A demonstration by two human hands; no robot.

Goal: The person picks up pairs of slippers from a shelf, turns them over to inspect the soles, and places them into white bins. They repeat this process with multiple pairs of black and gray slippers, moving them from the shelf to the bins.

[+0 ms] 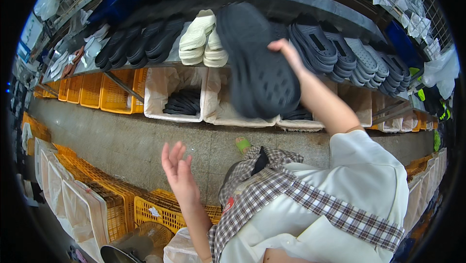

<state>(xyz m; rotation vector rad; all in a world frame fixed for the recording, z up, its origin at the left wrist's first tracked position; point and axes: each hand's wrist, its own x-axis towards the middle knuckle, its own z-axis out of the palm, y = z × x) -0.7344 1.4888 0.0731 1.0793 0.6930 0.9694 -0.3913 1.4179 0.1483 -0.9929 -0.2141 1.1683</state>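
Observation:
A bunch of black clogs [255, 54], stacked together and slightly blurred, is held up in front of the shelf; holes show in the upper of the nearest one. My right hand [287, 52] grips it from the right side, most of its fingers hidden behind. My left hand [178, 168] is held low over the floor, fingers apart, with nothing in it. On the shelf behind the clogs stand cream clogs [196, 40]. Black clogs [155, 42] line the shelf to the left, while dark grey clogs [313, 44] and lighter grey clogs [361, 57] stand to the right.
Under the shelf [136, 71] are white lined bins [174, 116], some with black footwear inside, and yellow crates [114, 90] at the left. More yellow crates [160, 214] and a metal bucket [136, 243] stand close by at lower left. Plastic bags [441, 71] hang at right.

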